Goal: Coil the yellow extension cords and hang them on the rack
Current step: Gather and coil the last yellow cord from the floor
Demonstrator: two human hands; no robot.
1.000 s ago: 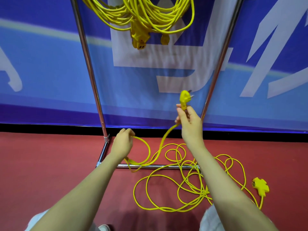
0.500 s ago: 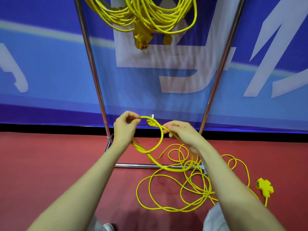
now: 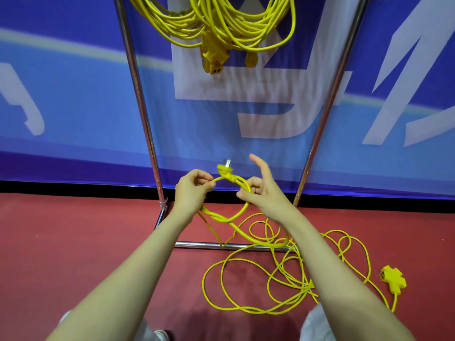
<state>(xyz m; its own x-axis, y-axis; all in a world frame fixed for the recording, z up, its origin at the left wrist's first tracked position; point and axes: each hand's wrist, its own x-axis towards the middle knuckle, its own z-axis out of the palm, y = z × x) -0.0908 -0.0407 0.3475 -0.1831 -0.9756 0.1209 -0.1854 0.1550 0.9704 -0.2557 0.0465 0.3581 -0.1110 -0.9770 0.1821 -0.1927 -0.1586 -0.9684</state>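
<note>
A yellow extension cord point(image 3: 248, 308) lies in loose loops on the red floor, its yellow socket block point(image 3: 393, 279) at the right. My left hand point(image 3: 193, 191) grips a small loop of this cord, with the plug end point(image 3: 225, 169) sticking up just above it. My right hand point(image 3: 261, 193) pinches the same loop on its right side, index finger pointing up. Coiled yellow cords point(image 3: 221, 23) hang at the top of the metal rack point(image 3: 140, 99), their plugs dangling.
The rack's two chrome uprights and its floor bar point(image 3: 209, 245) frame the work. A blue banner wall point(image 3: 61, 94) stands right behind. My knees show at the bottom edge.
My right hand brought the plug end down from chest height to my left hand. A small loop has formed between both hands and now sits tighter, the plug poking up.
</note>
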